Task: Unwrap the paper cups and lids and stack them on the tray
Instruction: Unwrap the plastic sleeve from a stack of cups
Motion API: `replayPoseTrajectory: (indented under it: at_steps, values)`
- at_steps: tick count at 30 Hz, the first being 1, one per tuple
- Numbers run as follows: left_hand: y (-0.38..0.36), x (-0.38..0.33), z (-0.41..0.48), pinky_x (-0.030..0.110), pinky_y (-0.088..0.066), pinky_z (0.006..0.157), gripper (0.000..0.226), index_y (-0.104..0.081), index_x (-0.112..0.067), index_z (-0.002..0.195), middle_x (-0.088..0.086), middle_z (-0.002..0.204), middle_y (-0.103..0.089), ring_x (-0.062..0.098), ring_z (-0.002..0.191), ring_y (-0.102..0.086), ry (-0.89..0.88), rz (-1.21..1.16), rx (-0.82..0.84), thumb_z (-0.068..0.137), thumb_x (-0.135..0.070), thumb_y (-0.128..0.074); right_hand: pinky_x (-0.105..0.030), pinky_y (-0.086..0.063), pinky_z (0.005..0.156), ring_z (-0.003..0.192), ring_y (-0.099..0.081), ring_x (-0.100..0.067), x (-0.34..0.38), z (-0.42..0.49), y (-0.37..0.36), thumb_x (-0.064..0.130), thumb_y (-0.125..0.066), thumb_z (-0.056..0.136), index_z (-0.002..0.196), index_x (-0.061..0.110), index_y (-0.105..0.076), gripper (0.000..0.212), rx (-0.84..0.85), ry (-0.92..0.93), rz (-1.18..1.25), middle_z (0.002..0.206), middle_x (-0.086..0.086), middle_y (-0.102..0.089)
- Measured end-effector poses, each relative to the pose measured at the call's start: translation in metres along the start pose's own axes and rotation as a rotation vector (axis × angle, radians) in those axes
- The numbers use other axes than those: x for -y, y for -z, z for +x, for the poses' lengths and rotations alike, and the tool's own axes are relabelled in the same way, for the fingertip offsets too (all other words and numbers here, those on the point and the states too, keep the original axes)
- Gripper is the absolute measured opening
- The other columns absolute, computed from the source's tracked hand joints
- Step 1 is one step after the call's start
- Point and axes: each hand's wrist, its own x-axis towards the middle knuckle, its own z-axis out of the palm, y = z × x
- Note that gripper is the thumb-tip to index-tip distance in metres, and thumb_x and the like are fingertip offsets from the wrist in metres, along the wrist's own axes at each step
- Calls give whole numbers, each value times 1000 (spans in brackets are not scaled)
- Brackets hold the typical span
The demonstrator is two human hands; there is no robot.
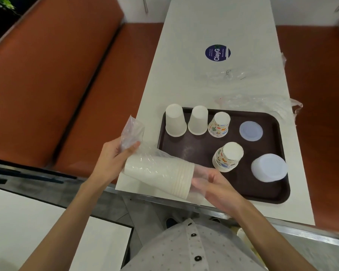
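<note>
- Long white desk (219, 26) is running away from the person; a dark tray (194, 149) is sitting at its near end.
- Sleeve of white cups (160, 173) is lying on its side in the air over the desk's near edge, just left of the tray and inside its plastic wrap (132, 132). Its long axis is running left to right, with bases towards the left and rims towards the right.
- Left hand (114, 155) is gripping the bunched wrap at the base end, fingers curled round the plastic.
- Right hand (217, 186) is cupping the rim end, fingers half curled into the slack wrap past the rims. It is the nearer hand to the tray.
- Judgement: the sleeve is looking set to come free along that axis, with the wrap going left and the cups going right onto the tray.
- Two white stacks (175, 120), two patterned stacks (228, 156) and lids (269, 167) are already sitting on the tray.
- Loose wrap (262, 103) is lying beyond the tray.
</note>
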Motion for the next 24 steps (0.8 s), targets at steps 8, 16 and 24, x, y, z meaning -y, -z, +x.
replayPoseTrajectory:
  at_steps: [8, 16, 24]
  values:
    - [-2, 9, 10, 30, -50, 49, 32, -52, -27, 66, -1, 59, -60, 23, 53, -58, -115, 366, -249, 90, -17, -71, -39, -50, 98, 111, -65, -34, -5, 4, -8, 18, -71, 83, 112, -6, -68, 37, -88, 52, -76, 115, -21, -70]
    - [-9, 3, 6, 16, -48, 47, 20, -57, -24, 76, -13, 60, -62, 9, 56, -63, -63, 293, -341, 88, -24, -74, -35, -54, 92, 114, -64, -31, -30, 11, -18, 9, -66, 79, 121, 0, -66, 43, -258, 10, 299, 123, -21, -67]
    - [-18, -31, -14, 34, -58, 87, 26, -82, -30, 88, 0, 101, -77, 19, 96, -73, 295, -918, -100, 96, -27, -57, -33, -56, 89, 119, -63, -24, -52, 18, -2, 22, -54, 94, 122, 9, -70, 34, -346, -65, 635, 133, -12, -64]
